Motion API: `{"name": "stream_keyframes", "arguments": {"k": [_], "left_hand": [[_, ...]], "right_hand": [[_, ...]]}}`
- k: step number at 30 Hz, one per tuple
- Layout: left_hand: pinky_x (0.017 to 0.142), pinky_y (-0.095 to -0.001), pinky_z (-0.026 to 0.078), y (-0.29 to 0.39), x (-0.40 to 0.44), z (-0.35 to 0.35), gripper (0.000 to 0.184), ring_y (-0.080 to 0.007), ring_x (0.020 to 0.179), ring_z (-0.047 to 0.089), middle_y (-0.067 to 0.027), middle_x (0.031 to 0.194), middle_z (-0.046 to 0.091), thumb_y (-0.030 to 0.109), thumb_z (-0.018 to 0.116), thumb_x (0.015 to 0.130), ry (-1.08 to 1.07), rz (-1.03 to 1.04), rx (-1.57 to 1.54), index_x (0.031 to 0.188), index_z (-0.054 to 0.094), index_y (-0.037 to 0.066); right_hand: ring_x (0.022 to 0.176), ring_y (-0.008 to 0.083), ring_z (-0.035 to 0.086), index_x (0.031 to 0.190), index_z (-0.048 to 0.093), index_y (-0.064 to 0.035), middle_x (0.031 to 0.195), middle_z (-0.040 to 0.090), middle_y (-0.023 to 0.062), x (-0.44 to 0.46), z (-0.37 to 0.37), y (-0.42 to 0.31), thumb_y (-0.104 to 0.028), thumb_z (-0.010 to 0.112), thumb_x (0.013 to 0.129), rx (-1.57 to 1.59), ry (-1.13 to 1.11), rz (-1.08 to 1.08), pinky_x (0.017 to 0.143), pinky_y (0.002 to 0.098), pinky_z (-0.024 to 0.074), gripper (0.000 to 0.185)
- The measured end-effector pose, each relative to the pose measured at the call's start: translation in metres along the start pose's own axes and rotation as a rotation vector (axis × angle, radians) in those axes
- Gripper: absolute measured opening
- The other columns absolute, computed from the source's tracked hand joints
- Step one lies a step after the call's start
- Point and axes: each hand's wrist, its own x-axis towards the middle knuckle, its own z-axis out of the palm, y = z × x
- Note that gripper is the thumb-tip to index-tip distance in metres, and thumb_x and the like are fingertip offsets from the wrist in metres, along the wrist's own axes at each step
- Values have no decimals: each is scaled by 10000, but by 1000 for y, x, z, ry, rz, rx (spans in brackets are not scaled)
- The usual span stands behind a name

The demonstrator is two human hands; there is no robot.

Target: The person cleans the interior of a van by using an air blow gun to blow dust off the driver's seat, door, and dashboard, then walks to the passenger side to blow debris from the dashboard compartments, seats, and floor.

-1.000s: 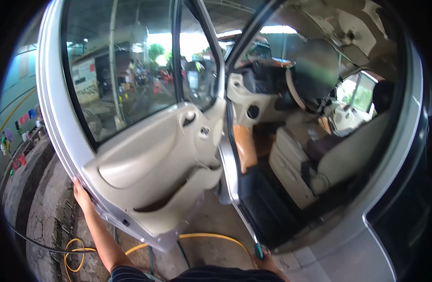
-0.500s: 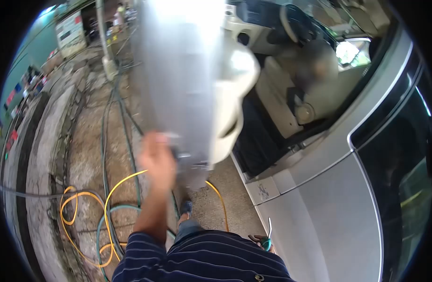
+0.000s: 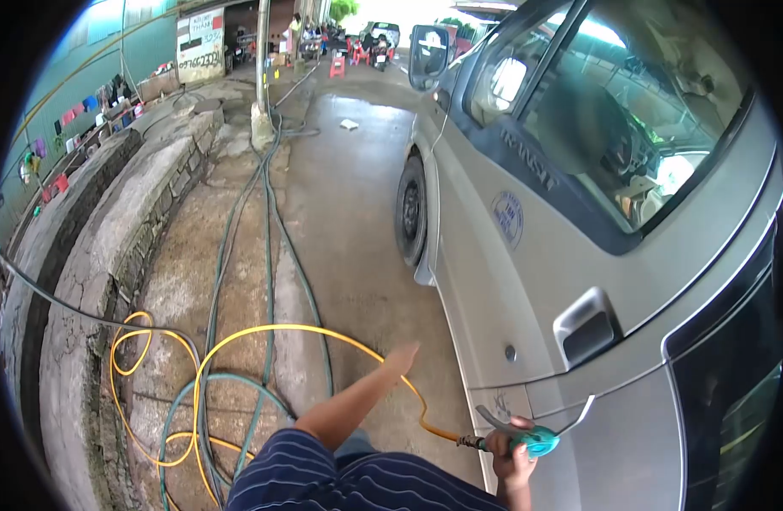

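My right hand [image 3: 511,462] is closed around a teal air blow gun [image 3: 539,441] beside the van's grey side. The gun has a bent metal nozzle and a lever, and a yellow hose [image 3: 440,433] joins it at a metal fitting. My left hand [image 3: 402,358] hangs over the wet floor, left of the van door [image 3: 528,289]; its fingers are smeared and hard to make out. The door is closed, with a recessed handle [image 3: 586,326] and a window above.
Dark green hoses [image 3: 269,255] and loops of the yellow hose lie along the concrete on the left. A low stone ledge [image 3: 127,221] runs beside them. The van's front wheel [image 3: 411,209] is ahead; a red stool [image 3: 338,65] and parked vehicles stand farther back.
The van door has swung from open to closed. My left hand has come off the door and moved right and down. My right hand with the blow gun has risen into fuller view.
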Motion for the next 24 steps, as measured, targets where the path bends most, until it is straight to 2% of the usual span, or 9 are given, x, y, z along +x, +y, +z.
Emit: {"name": "stream_keyframes", "arguments": {"k": [1,3,5,7,11,13,15,19,24], "left_hand": [[715,-413,458,0,-23,-8,586,-256,901,542,-163,1110,542,520,494,820,2,-520,-437,1145,519,34],[357,-377,253,-19,-31,-9,528,-156,368,335,23,423,332,629,395,815,-34,-717,-523,568,450,166],[652,-478,461,-96,1,-2,774,-323,732,564,-195,934,539,714,427,731,-293,-906,-773,1134,455,55],[786,-524,439,-79,14,-26,894,-404,988,525,-264,1148,475,753,344,728,-326,-1004,-980,1285,329,54],[835,-468,458,-56,44,-122,910,-378,1021,520,-301,1191,427,694,154,806,-217,-483,-1424,1280,290,-71],[691,-355,521,-130,103,-181,772,-283,797,582,-253,1035,512,588,221,863,-789,-185,-2112,1188,379,-95],[531,-267,488,-82,111,-261,608,-189,622,535,-157,838,547,502,376,857,248,-475,-1974,1009,469,-79],[507,-313,446,-116,127,-417,366,-195,597,517,-72,638,510,377,511,802,309,-88,-2348,797,486,12],[545,-353,406,-149,89,-525,248,-197,575,486,-54,620,501,292,522,770,721,416,-1975,683,476,64]], "right_hand": [[520,150,404,1161,437,-14,583,425,32,21,8,-2,-343,590,822,72,-70,-28,522,308,334,497],[513,144,396,1181,431,-33,596,421,23,65,27,-2,-346,576,833,94,-154,-84,514,311,325,490],[512,139,395,1189,424,-39,627,440,28,111,51,5,-358,552,847,259,-358,-113,509,312,324,485],[507,137,395,1200,411,-58,642,444,29,156,74,14,-392,516,861,267,-454,-135,511,312,325,488],[432,130,371,1196,394,-124,603,427,33,252,132,36,-485,407,884,428,-627,-140,442,318,322,476],[414,134,374,1206,393,-123,612,444,48,298,155,48,-485,398,888,512,-730,-151,419,314,327,482],[400,132,366,1215,400,-123,616,451,55,339,174,56,-479,395,891,533,-727,-192,408,300,325,481],[350,125,312,1213,421,-106,578,431,48,419,183,84,-473,358,905,598,-669,-266,360,291,294,484],[359,100,277,1208,438,-68,544,391,28,515,155,125,-444,324,922,841,-616,-271,347,258,254,486]]}}
